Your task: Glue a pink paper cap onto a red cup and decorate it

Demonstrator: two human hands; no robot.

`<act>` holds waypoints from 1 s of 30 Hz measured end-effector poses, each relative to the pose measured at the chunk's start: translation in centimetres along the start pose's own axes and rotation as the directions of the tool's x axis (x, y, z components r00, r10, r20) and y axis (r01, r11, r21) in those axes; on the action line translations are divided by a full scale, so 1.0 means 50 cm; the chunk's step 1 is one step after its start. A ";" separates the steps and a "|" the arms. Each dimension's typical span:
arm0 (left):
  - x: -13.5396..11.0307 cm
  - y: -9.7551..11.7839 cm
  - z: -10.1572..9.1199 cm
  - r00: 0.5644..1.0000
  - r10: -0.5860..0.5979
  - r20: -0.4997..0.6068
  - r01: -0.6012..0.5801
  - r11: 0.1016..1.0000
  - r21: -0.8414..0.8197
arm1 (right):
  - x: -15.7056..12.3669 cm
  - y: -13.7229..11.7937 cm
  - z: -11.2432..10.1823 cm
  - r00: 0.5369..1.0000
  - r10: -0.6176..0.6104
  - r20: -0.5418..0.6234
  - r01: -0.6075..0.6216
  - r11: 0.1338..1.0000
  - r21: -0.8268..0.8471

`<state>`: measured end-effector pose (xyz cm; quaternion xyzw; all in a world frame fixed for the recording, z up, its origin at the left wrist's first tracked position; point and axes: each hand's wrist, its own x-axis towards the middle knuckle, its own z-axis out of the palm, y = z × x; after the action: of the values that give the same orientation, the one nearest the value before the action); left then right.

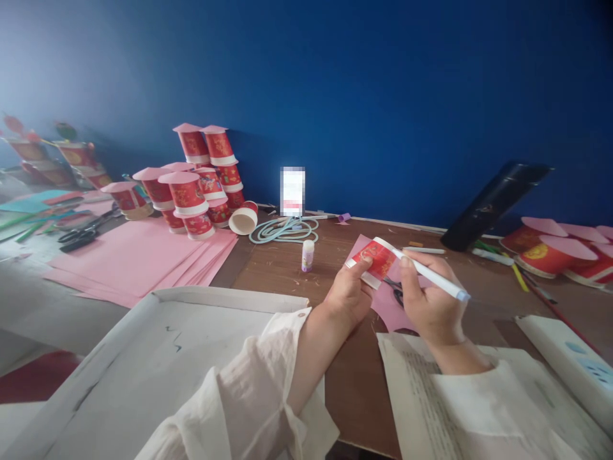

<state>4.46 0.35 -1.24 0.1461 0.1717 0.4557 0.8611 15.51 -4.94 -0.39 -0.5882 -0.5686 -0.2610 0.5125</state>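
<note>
My left hand (348, 292) grips a red paper cup (375, 259) lying on its side over a sheet of pink paper (383, 300) on the brown table. My right hand (428, 300) is closed round a white pen (433, 275), whose tip rests against the cup. Black scissors (395, 291) lie on the pink sheet between my hands, partly hidden. A small glue stick (308, 255) stands upright just left of my left hand.
A pile of red cups with pink lids (194, 182) stands at the back left beside a stack of pink paper (143, 255). More lidded cups (550, 252) sit at the right. A white tray (167, 345), a cable (282, 229), black scissors (83, 233) and a dark flask (493, 204) lie around.
</note>
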 end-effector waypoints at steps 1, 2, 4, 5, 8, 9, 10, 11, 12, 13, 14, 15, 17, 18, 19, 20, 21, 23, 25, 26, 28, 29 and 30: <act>0.000 0.000 0.000 1.000 0.001 0.006 -0.001 1.000 0.002 | 0.001 0.000 0.000 1.000 -0.001 0.003 0.001 1.000 0.004; 0.000 -0.001 0.000 1.000 0.004 0.012 -0.004 1.000 0.006 | 0.001 -0.001 0.000 1.000 -0.004 0.009 0.004 1.000 0.009; 0.001 -0.001 0.000 1.000 0.010 0.023 -0.010 1.000 0.017 | 0.003 -0.002 -0.001 1.000 -0.010 0.024 0.009 1.000 0.017; 0.001 -0.001 0.000 1.000 0.014 0.026 -0.015 1.000 0.023 | 0.004 -0.003 -0.001 0.999 -0.013 0.030 0.012 1.000 0.017; 0.001 -0.001 -0.001 0.999 0.023 0.028 -0.024 0.999 0.030 | 0.006 -0.007 -0.002 0.999 -0.014 0.029 0.014 1.000 0.008; 0.000 0.000 -0.001 0.999 0.021 0.029 -0.022 0.999 0.029 | 0.006 -0.007 -0.002 1.000 -0.013 0.028 0.013 1.000 0.003; 0.000 0.000 -0.001 0.999 0.017 0.029 -0.018 0.999 0.028 | 0.006 -0.008 -0.002 0.999 -0.011 0.030 0.011 1.000 -0.003; 0.000 0.000 -0.001 1.000 0.012 0.028 -0.013 1.000 0.027 | 0.006 -0.008 -0.002 0.999 -0.007 0.034 0.007 1.000 -0.009; 0.000 0.000 -0.001 1.000 0.006 0.027 -0.007 1.000 0.028 | 0.006 -0.008 -0.002 0.999 -0.004 0.037 0.004 1.000 -0.016; 0.000 0.001 -0.001 1.000 0.002 0.026 -0.002 1.000 0.027 | 0.006 -0.007 -0.002 0.999 -0.002 0.041 0.003 1.000 -0.024; 0.000 0.001 -0.001 1.000 -0.001 0.023 0.001 1.000 0.025 | 0.006 -0.007 -0.002 0.999 -0.002 0.044 0.003 1.000 -0.030; -0.001 0.001 -0.001 1.000 -0.004 0.022 0.003 1.000 0.021 | 0.006 -0.006 -0.002 0.999 -0.004 0.045 0.006 0.999 -0.034; -0.001 0.002 0.000 1.000 -0.009 0.019 0.008 1.000 0.014 | 0.005 -0.005 -0.002 0.999 -0.013 0.052 0.015 0.999 -0.036; -0.002 0.002 0.000 1.000 -0.012 0.016 0.012 1.000 0.013 | 0.005 -0.004 -0.003 0.998 -0.017 0.057 0.019 0.999 -0.036; -0.002 0.002 0.001 1.000 -0.017 0.012 0.017 1.000 0.013 | 0.005 -0.004 -0.003 0.998 -0.020 0.062 0.022 0.999 -0.035; -0.003 0.003 0.002 1.000 -0.023 0.006 0.023 1.000 0.015 | 0.004 -0.004 -0.003 0.997 -0.020 0.068 0.022 0.999 -0.033; -0.004 0.003 0.002 1.000 -0.029 0.001 0.029 0.999 0.017 | 0.004 -0.004 -0.003 0.997 -0.019 0.074 0.021 0.999 -0.032; -0.004 0.004 0.003 0.999 -0.033 -0.005 0.033 0.999 0.016 | 0.004 -0.004 -0.004 0.996 -0.016 0.082 0.018 0.999 -0.028; -0.004 0.003 0.003 1.000 -0.023 -0.005 0.024 1.000 0.011 | 0.005 -0.004 -0.004 0.995 -0.011 0.095 0.012 1.000 -0.020; -0.004 0.003 0.003 1.000 -0.020 -0.005 0.020 1.000 0.008 | 0.006 -0.005 -0.004 0.995 -0.006 0.102 0.008 1.000 -0.015; -0.004 0.003 0.003 1.000 -0.022 -0.003 0.022 1.000 0.006 | 0.006 -0.005 -0.004 0.994 0.006 0.113 -0.005 1.000 -0.009; -0.003 0.003 0.002 1.000 -0.027 -0.005 0.027 1.000 0.007 | 0.007 -0.006 -0.004 0.993 0.010 0.114 -0.009 1.000 -0.009; -0.003 0.003 0.002 0.999 -0.032 -0.007 0.033 0.999 0.007 | 0.007 -0.006 -0.004 0.994 0.013 0.112 -0.012 1.000 -0.011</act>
<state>4.31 0.28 -1.05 0.1448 0.1786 0.4415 0.8673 15.34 -5.02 0.08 -0.6080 -0.5914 -0.2274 0.4785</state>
